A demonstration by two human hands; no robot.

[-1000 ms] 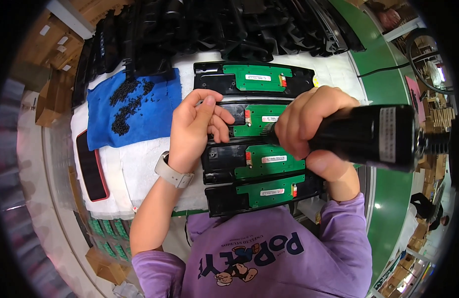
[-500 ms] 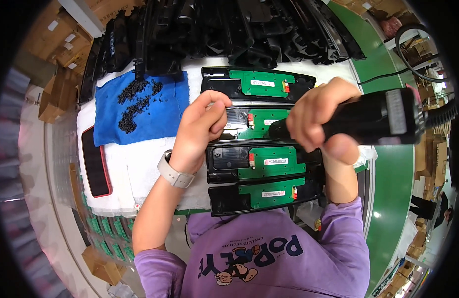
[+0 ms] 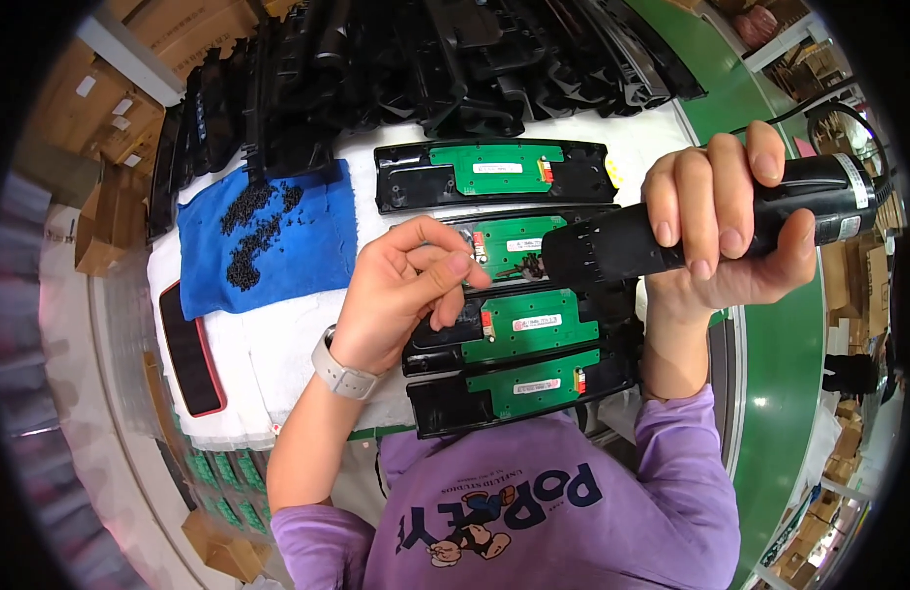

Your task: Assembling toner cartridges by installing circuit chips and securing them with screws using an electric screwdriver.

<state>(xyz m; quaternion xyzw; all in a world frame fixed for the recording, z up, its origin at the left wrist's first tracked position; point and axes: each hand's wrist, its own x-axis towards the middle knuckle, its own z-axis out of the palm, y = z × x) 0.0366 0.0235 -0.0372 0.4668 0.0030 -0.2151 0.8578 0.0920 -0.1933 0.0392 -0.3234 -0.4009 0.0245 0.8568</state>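
Note:
My right hand (image 3: 716,211) is closed around a thick black electric screwdriver (image 3: 607,248), held nearly level with its nose pointing left. A cluster of small dark screws (image 3: 530,265) shows at the nose, over the second green circuit board (image 3: 502,239) from the far side. My left hand (image 3: 416,275) hovers by that board's left end, thumb and forefinger pinched; whatever lies between them is too small to tell. This board sits in a long black plastic housing. Three similar housings lie parallel, carrying a far board (image 3: 489,169), a third board (image 3: 530,323) and a nearest board (image 3: 542,383).
A blue cloth (image 3: 312,261) with several piles of small black screws (image 3: 246,265) lies left on the white-covered table. A red-edged phone (image 3: 191,349) rests beside it. Many black plastic housings (image 3: 425,59) are heaped at the back. The screwdriver's cable runs off right.
My right hand has shifted right and turned, drawing the screwdriver back from the board and exposing the screws at its nose. My left hand has moved slightly down, its fingers less curled.

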